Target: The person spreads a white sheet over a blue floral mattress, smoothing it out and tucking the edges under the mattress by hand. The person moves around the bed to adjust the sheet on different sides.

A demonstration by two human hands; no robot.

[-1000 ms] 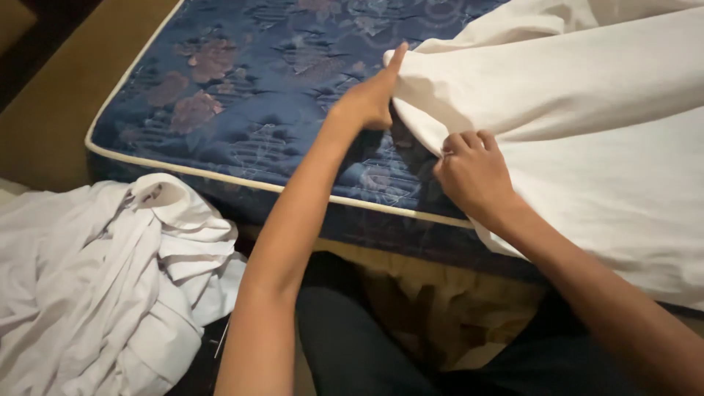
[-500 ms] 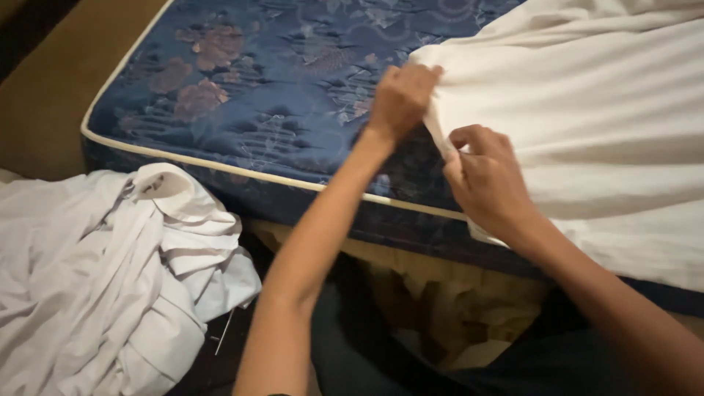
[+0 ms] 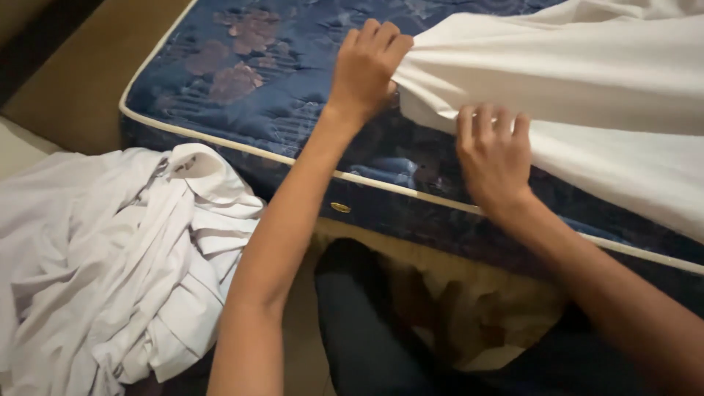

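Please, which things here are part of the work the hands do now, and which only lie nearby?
In use:
- white sheet, gripped by left hand and right hand
- blue flowered mattress under it

Lying about:
- heap of white clothes beside the mattress

blue floral mattress (image 3: pixel 242 66), crumpled white clothes pile (image 3: pixel 110 271), brown floor (image 3: pixel 73 88)

Bare forearms, no sleeves or jewellery — both hands (image 3: pixel 433 110) uncovered — dark trousers (image 3: pixel 367 323) on the legs.

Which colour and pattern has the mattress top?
Dark blue quilted mattress with faded reddish flowers, seen in the head view.
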